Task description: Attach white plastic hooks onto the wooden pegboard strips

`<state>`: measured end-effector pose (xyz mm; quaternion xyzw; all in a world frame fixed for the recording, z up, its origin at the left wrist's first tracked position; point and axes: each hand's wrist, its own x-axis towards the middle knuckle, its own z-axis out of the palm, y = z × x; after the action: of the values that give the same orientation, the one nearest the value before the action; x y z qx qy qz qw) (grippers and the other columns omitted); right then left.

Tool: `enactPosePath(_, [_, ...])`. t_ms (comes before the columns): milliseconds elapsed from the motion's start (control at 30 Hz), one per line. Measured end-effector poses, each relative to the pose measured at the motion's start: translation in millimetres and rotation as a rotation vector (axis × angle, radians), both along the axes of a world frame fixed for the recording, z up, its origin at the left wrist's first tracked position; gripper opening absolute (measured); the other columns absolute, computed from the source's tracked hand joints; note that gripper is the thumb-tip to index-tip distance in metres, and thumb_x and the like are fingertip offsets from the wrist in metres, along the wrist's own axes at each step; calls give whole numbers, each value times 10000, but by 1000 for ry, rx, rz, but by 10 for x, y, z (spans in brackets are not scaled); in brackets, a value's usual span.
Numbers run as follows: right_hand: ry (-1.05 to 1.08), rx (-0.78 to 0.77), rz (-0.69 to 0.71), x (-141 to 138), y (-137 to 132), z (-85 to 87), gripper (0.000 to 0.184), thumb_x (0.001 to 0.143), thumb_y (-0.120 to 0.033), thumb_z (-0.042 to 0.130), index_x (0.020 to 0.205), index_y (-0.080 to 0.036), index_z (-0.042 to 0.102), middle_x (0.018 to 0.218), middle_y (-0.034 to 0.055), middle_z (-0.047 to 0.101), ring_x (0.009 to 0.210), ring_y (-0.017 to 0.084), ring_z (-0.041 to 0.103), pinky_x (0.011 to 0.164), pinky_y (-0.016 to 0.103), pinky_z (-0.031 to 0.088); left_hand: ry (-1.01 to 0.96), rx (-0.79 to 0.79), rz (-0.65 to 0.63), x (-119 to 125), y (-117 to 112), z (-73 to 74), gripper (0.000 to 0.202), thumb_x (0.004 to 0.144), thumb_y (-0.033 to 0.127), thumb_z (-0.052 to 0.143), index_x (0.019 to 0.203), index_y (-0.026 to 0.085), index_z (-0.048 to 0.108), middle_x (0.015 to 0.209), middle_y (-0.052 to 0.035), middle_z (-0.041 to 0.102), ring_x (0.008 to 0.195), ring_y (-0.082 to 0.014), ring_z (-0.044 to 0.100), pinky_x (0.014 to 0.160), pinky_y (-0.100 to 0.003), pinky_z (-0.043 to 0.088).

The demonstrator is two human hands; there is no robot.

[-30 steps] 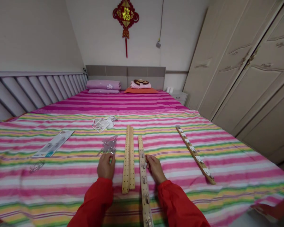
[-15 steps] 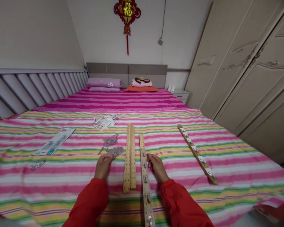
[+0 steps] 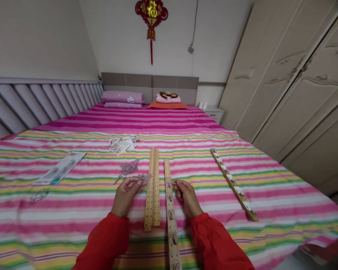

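Observation:
My left hand [image 3: 126,197] pinches a clear adhesive hook [image 3: 143,176] just above the bedspread, beside two bare perforated wooden strips [image 3: 152,187]. More clear hooks [image 3: 129,167] lie in a pile behind that hand. To the right of the pair is a perforated wooden strip with hooks [image 3: 171,225]; several metal hooks on clear pads sit in a row along it. My right hand [image 3: 187,195] is closed at its right edge, fingertips pressed together by the upper hook [image 3: 169,184]. What those fingertips hold, if anything, is too small to make out.
Another wooden strip with white hooks [image 3: 231,183] lies on the right. At left are a packaged card of hooks [image 3: 60,168] and thin metal rings [image 3: 39,195]. Opened packaging [image 3: 119,145] lies further back. Pillows [image 3: 122,98] rest at the headboard.
My left hand has lifted a clear hook from the bedspread and moved it slightly right, toward the bare strips. My right hand stays by the strip with metal hooks.

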<state>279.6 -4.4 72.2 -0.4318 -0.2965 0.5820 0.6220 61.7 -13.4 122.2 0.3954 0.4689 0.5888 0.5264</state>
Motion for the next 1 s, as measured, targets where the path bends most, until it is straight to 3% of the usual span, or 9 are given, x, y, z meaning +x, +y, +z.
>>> enactPosePath(167, [6, 58, 227, -42, -45, 221, 266, 697, -407, 709, 746, -145, 700, 611, -10, 600, 373, 33, 376, 356, 191, 209, 363, 334, -207, 170, -42, 20, 168, 719, 330, 688, 773, 175, 653, 999, -103, 709, 1020, -225, 642, 866, -330, 529])
enactPosePath(267, [-2, 58, 331, -3, -52, 310, 248, 703, -385, 721, 717, -138, 708, 479, -36, 534, 368, 41, 370, 368, 193, 218, 484, 419, -340, 233, -52, 43, 127, 759, 303, 647, 789, 184, 680, 996, -106, 711, 977, -213, 657, 824, -307, 541])
enactPosePath(433, [-31, 19, 471, 121, -41, 377, 211, 627, -327, 789, 669, -136, 707, 427, -46, 517, 374, 45, 382, 380, 194, 223, 591, 488, -420, 274, 4, 57, 83, 762, 243, 636, 782, 195, 700, 919, -80, 724, 928, -196, 661, 835, -306, 520])
enactPosePath(633, [-46, 1, 487, 187, -9, 348, 188, 564, -261, 812, 663, -139, 710, 449, -40, 555, 383, 54, 427, 401, 194, 301, 357, 201, -342, 387, 76, 89, 60, 634, 167, 735, 659, 209, 699, 992, -98, 698, 999, -235, 625, 934, -341, 469])
enactPosePath(700, [-36, -18, 482, 186, 23, 322, 195, 562, -264, 809, 666, -138, 701, 446, -35, 560, 390, 64, 452, 407, 196, 325, 257, 105, -289, 448, 115, 89, 120, 616, 135, 733, 710, 201, 698, 1019, -92, 683, 1001, -229, 621, 922, -331, 475])
enactPosePath(867, [2, -50, 256, 164, 224, 251, 199, 539, -261, 796, 633, -135, 674, 452, -25, 572, 416, 64, 473, 411, 180, 337, 183, -17, -207, 589, 307, 16, 377, 619, 186, 739, 987, 175, 656, 997, -75, 684, 873, -196, 650, 824, -325, 509])
enactPosePath(1000, [11, -42, 121, 119, 462, 165, 210, 505, -265, 781, 588, -141, 634, 423, -36, 553, 390, 59, 450, 391, 178, 325, 246, -31, -235, 709, 545, -83, 349, 614, 312, 741, 903, 137, 653, 826, -58, 687, 763, -181, 649, 725, -304, 519])
